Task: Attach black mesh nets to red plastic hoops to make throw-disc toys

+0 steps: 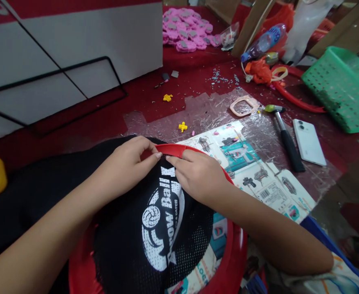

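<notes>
Two Hands at the Rim of a Red Ring Fitted with Black Mesh

One red ring [237, 253] is seen in the foreground, directly before the person, with one piece of black mesh [127, 220] spread across part of its opening. A single white print, in which the words "Ball" and "Catch" can be read, is borne by the mesh. Two hands are shown, both at the far edge of the ring. By the left hand [132, 159], the mesh edge is pinched against the rim, the thumb and forefinger being brought almost together. By the right hand [202, 175], the rim is held under bent fingers, with one fingertip laid at the mesh edge just beside the left thumb; the right thumb cannot be made out clearly.

Beneath the ring, and to its right, printed cardboard [265, 192] is laid. Beyond the hands, two small yellow pieces [182, 127] are counted, set apart from each other. To the right are placed one hammer [287, 143], one phone [309, 142], one pale frame [235, 109], one green basket [345, 87] and a second red ring [302, 105], partly hidden. One bottle [265, 41] is laid on its side farther back. Pink pieces [185, 28] are heaped at the rear, too many and too overlapped to be counted.
</notes>
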Tool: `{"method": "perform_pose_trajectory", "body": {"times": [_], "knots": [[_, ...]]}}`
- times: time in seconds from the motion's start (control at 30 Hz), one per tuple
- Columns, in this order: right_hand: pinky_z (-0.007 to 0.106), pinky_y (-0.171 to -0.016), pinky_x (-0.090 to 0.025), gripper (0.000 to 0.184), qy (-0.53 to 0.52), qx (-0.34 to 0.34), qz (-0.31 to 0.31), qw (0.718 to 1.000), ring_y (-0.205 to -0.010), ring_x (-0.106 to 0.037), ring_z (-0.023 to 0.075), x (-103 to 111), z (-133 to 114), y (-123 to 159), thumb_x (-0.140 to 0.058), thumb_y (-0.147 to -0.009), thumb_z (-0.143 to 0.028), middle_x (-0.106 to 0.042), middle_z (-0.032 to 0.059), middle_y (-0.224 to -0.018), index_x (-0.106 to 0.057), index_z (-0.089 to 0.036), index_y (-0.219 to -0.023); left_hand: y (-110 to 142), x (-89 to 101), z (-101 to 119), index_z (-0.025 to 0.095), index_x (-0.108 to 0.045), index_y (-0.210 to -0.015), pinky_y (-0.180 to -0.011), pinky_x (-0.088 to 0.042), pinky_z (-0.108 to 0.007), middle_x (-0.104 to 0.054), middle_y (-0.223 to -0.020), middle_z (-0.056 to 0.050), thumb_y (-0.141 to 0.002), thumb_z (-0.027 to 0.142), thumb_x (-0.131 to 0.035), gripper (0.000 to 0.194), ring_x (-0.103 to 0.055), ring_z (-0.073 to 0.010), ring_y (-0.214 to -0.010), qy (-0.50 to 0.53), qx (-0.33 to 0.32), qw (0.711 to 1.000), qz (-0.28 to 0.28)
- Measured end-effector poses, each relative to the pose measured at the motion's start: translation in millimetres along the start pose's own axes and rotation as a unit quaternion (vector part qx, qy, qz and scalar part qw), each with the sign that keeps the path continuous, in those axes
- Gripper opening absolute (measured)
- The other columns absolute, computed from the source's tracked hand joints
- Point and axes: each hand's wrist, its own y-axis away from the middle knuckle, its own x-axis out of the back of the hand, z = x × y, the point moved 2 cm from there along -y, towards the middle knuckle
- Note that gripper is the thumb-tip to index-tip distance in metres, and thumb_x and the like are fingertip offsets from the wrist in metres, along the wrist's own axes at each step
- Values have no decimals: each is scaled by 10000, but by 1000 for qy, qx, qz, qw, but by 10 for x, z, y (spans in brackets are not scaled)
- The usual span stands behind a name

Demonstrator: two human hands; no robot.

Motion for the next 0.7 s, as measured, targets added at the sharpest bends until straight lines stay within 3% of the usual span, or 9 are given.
{"method": "perform_pose_trajectory", "body": {"times": [0.4, 0.5, 0.57, 0.7], "knots": [[289, -553, -339, 345, 77, -84, -72, 991, -749, -607, 216, 47, -84, -47, -405, -909, -218, -672, 85, -892, -647, -245, -1154, -73, -50, -13, 204, -581, -786, -648, -400, -330, -602, -824, -40, -809, 405, -469, 231, -555, -228, -780, -42, 1, 999, -7], [294, -665, -413, 337, 10, -94, -85, 992, -835, -616, 211, 96, -33, -43, -446, -879, -182, -683, 79, -948, -644, -220, -1150, -79, -51, -20, 205, -590, -782, -647, -403, -331, -604, -812, -34, -805, 382, -483, 208, -561, -226, -774, -40, 12, 999, -8], [286, -750, -433, 316, -75, -118, -60, 988, -881, -615, 190, 145, 53, -38, -487, -861, -178, -690, 63, -986, -645, -199, -1133, -67, -46, -21, 206, -590, -798, -666, -413, -339, -608, -818, -30, -818, 368, -477, 198, -564, -224, -781, -46, 4, 999, -7], [235, -692, -433, 280, -221, -159, -3, 962, -748, -606, 131, 200, 229, -43, -551, -835, -188, -699, 11, -859, -657, -193, -1094, -13, -40, 0, 204, -567, -1012, -784, -444, -392, -628, -986, -48, -859, 348, -451, 240, -565, -241, -907, -61, -73, 995, 4]]}}
